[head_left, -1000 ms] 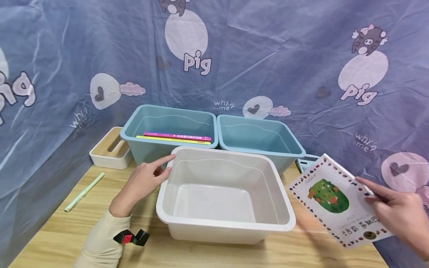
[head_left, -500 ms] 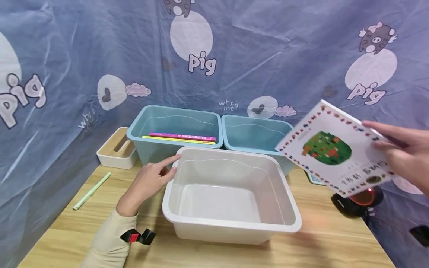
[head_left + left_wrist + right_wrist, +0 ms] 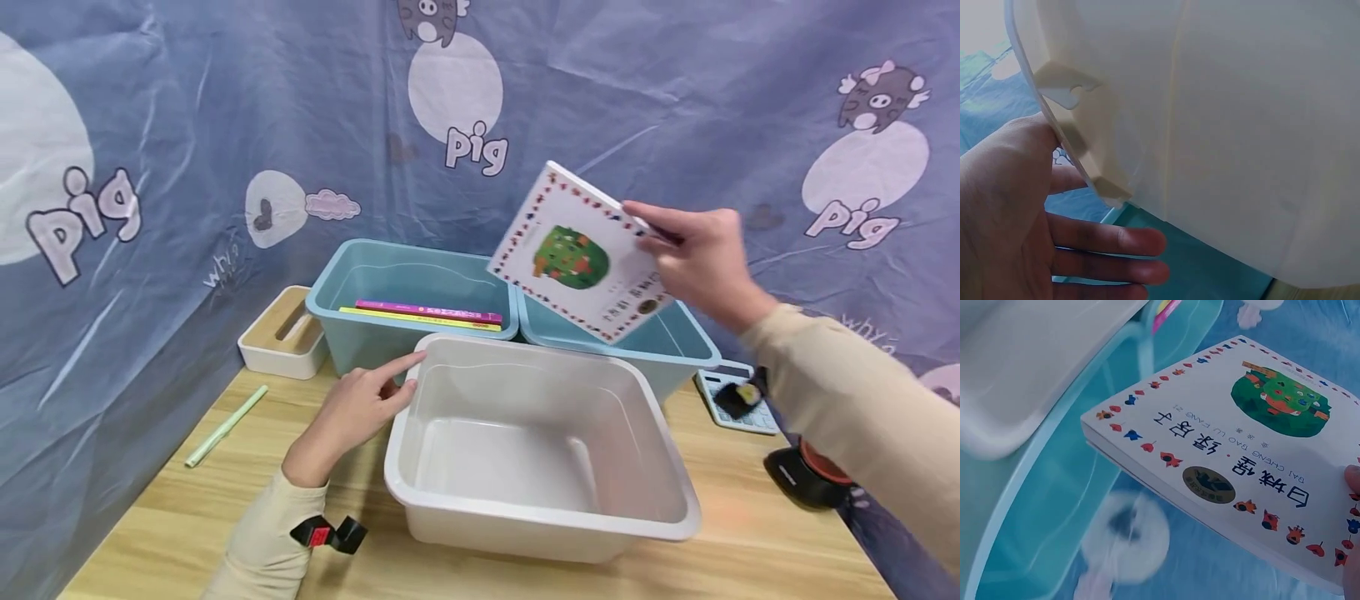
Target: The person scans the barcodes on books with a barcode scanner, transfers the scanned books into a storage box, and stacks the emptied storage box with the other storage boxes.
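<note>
In the head view my right hand [image 3: 697, 258] grips a white picture book [image 3: 581, 254] by its edge, thumb on the cover. The book tilts above the two blue bins, overlapping the right blue bin [image 3: 693, 337]. Its cover bears a green drawing, a border of small figures and Chinese characters; the right wrist view shows the book [image 3: 1210, 450] beside that bin. My left hand [image 3: 360, 408] rests its index finger and thumb at the rim of the white bin [image 3: 540, 533]; in the left wrist view the other fingers [image 3: 1110, 240] extend straight beneath the rim.
The left blue bin [image 3: 412, 246] holds a pink and a yellow book [image 3: 420, 318]. A tissue box [image 3: 281, 360] and a green stick [image 3: 225, 427] lie left. At right are a blue calculator [image 3: 742, 408] and a black object with a red-orange top [image 3: 806, 479].
My right hand has carried the picture book up and leftward, from right of the white bin to above the blue bins. The left hand keeps its place at the white bin's rim.
</note>
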The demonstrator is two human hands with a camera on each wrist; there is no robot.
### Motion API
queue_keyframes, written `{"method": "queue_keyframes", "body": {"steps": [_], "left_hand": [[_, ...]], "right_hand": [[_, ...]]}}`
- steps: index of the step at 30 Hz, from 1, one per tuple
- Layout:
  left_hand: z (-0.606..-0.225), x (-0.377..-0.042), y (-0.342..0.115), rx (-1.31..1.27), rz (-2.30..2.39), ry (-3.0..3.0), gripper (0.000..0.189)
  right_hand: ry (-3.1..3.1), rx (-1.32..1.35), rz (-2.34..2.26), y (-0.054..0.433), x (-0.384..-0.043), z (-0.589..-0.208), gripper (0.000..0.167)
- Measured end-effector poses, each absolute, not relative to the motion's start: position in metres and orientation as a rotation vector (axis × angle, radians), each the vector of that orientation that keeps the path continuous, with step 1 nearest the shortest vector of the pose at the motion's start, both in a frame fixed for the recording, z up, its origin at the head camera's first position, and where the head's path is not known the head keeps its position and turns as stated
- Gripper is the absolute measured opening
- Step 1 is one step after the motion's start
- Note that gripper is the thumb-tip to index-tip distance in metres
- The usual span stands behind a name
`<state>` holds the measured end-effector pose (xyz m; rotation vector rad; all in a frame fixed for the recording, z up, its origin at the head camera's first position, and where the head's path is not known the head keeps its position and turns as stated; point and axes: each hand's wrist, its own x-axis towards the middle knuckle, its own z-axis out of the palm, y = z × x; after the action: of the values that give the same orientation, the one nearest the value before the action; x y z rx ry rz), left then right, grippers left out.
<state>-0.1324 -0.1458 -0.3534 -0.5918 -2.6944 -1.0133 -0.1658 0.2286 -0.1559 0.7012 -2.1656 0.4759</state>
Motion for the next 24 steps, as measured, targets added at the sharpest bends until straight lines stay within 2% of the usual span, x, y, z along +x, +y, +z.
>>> {"method": "queue_keyframes", "body": {"steps": [8, 13, 24], "left_hand": [[-0.352, -0.134, -0.143, -0.605, -1.036, -2.694, 0.046], [-0.352, -0.135, -0.142, -0.607, -1.041, -2.702, 0.046], [-0.356, -0.135, -0.146, -0.603, -1.054, -2.680, 0.045]], "right_hand": [[-2.266, 0.688, 0.571, 0.152, -0.212, -0.167, 0.047], [-2.258, 0.708, 0.532, 0.122, -0.237, -0.177, 0.046], [-2.250, 0.832, 0.620, 0.079, -0.260, -0.224, 0.054]]}}
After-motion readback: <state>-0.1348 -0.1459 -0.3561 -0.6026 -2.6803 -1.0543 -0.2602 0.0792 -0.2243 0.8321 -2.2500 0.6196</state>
